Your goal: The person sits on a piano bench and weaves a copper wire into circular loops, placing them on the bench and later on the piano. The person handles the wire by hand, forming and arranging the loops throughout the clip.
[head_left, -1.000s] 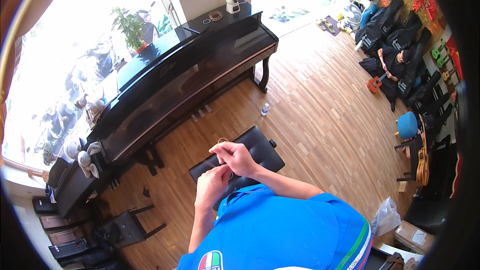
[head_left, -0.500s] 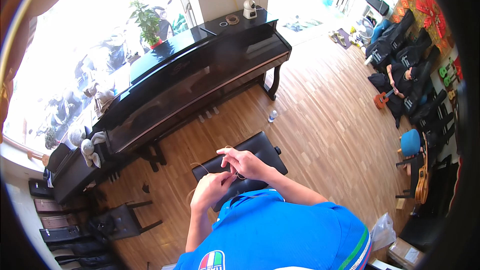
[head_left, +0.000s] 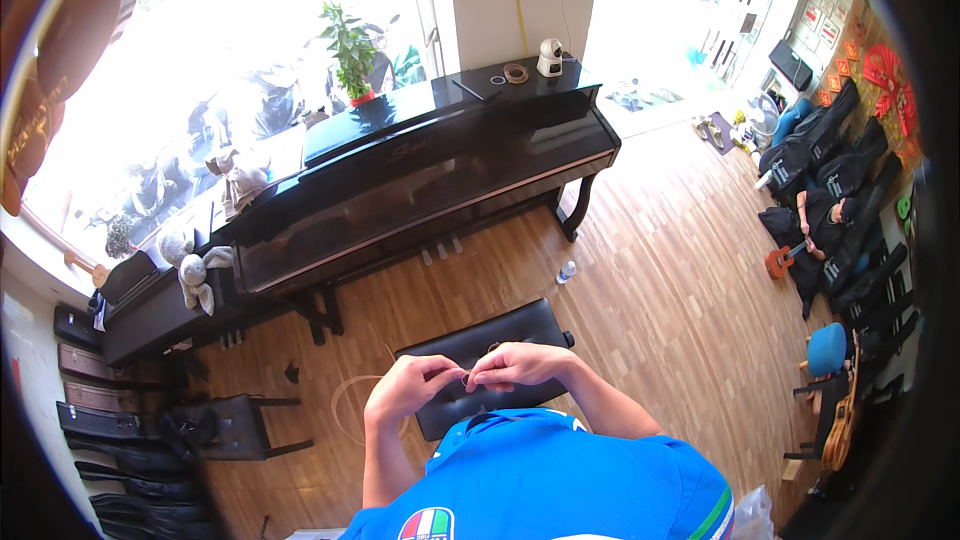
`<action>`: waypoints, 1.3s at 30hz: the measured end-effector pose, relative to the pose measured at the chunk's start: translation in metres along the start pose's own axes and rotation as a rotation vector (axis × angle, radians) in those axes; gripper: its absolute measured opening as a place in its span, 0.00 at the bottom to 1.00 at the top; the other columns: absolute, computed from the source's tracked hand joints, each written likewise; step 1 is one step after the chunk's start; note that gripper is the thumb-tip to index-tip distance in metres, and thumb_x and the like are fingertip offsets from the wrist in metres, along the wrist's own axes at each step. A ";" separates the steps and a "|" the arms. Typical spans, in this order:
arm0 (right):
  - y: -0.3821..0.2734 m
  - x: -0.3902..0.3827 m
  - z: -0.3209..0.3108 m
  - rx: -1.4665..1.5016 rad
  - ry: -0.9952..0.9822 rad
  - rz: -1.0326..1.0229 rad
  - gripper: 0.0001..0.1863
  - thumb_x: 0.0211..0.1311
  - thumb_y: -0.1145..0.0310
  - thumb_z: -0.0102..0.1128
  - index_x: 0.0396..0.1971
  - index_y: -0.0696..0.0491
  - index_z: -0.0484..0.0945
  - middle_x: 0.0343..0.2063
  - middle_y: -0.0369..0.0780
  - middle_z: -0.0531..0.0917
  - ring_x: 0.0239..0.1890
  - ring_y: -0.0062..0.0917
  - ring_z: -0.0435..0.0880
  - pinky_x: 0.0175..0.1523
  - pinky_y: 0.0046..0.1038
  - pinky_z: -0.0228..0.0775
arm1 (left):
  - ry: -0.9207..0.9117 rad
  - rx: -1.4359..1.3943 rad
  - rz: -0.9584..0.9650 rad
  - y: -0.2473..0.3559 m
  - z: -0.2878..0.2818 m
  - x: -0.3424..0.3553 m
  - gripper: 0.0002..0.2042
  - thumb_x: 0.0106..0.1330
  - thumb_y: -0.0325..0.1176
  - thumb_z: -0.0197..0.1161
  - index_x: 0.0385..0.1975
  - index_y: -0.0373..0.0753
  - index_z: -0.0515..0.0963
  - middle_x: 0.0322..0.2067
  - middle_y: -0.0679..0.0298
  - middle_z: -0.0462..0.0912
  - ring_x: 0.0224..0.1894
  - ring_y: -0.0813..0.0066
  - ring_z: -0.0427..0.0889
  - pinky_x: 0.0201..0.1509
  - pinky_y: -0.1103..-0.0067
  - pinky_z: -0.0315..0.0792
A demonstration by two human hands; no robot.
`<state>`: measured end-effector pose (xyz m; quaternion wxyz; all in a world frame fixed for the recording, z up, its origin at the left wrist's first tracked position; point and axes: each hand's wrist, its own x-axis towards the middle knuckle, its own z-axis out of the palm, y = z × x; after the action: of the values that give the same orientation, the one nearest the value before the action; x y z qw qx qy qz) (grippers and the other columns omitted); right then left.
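Observation:
My left hand [head_left: 405,386] and my right hand [head_left: 518,366] meet fingertip to fingertip in front of my blue shirt. Both pinch a thin, tan, wire-like string [head_left: 334,407]. One wide loop of it hangs out to the left of my left hand, and a small bit curls by my right fingers. The fingertips partly hide the piece between them. Beneath the hands is a black padded bench [head_left: 525,323], seen from above.
A black upright piano [head_left: 420,175] stands ahead, a potted plant [head_left: 350,50] on top. A water bottle [head_left: 567,271] is on the wooden floor. At right, a person holds a small ukulele-like instrument [head_left: 778,261] beside black instrument bags. A black stool [head_left: 235,425] lies left.
My right hand has come down, its raised fingers now closed in a pinch against my left fingertips. The string's loop swings wider at left. The whole view has shifted, showing more of the wall.

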<state>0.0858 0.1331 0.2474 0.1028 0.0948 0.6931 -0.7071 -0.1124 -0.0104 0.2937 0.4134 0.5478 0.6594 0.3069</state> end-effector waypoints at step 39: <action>0.023 0.013 0.018 1.071 0.122 -0.714 0.18 0.77 0.62 0.49 0.54 0.60 0.77 0.27 0.38 0.82 0.27 0.23 0.83 0.44 0.31 0.78 | 0.312 -0.473 0.008 -0.023 0.041 0.023 0.09 0.71 0.33 0.64 0.40 0.33 0.85 0.28 0.68 0.85 0.30 0.86 0.77 0.35 0.85 0.71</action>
<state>0.0798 0.1150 0.2216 -0.2399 -0.0634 0.2377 -0.9391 -0.0886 0.0055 0.2494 0.4220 0.3849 0.6229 0.5346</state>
